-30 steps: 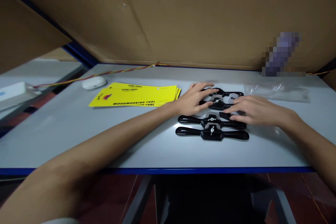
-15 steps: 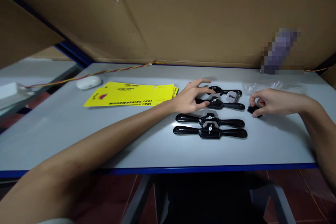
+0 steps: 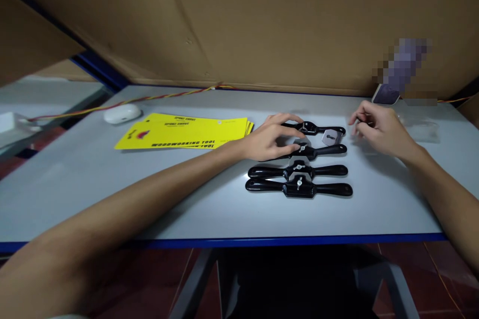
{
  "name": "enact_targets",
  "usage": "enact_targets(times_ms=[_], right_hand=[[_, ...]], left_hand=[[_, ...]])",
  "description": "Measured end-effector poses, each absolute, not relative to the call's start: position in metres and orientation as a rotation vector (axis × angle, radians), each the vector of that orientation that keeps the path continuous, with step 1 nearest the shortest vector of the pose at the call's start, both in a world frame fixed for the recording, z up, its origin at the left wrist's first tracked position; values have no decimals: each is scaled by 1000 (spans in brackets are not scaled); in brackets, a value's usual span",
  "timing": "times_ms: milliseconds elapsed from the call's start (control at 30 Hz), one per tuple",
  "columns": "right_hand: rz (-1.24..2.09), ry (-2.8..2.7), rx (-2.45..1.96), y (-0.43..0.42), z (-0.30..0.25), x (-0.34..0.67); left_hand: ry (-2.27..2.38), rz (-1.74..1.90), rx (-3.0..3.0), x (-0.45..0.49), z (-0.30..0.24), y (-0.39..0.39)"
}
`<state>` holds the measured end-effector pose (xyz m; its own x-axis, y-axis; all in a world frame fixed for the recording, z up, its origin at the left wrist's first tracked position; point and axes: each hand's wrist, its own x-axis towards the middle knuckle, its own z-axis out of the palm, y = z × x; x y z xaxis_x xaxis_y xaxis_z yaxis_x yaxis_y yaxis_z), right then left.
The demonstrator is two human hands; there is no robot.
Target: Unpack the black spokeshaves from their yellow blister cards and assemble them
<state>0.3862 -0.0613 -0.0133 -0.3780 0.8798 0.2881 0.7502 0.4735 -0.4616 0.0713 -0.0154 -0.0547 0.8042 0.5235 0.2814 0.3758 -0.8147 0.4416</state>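
My left hand (image 3: 275,137) lies over the two farther black spokeshaves with its fingers spread. Its fingertips are by the body of the farthest spokeshave (image 3: 310,128), and its thumb is by the blade of the spokeshave in front of it (image 3: 325,150). A loose metal blade (image 3: 331,137) with a keyhole slot rests at the farthest one's right handle. Nearer me, two spokeshaves (image 3: 333,170) with blades and wing screws lie side by side. To the right, my right hand (image 3: 379,127) is raised and pinches a small black piece (image 3: 359,120), mostly hidden by blurred fingers.
Yellow printed cards (image 3: 183,132) lie stacked at the left, beside a white rounded case (image 3: 121,113). A clear plastic bag (image 3: 426,130) is behind my right hand. A phone (image 3: 387,93) leans on the cardboard wall (image 3: 280,25). A twisted cable (image 3: 160,97) runs along the back.
My right hand has lifted the small black piece off the table and moved up and slightly left. My left hand stays almost in place.
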Motion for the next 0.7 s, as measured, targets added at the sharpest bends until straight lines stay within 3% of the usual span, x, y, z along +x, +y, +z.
enact_targets(times_ms=[400, 700], right_hand=[[384, -2602, -1539, -64, -11, 365], [837, -2838, -1499, -32, 10, 361]], left_hand=[[650, 570, 2405, 76, -37, -4], [689, 536, 2613, 86, -52, 21]])
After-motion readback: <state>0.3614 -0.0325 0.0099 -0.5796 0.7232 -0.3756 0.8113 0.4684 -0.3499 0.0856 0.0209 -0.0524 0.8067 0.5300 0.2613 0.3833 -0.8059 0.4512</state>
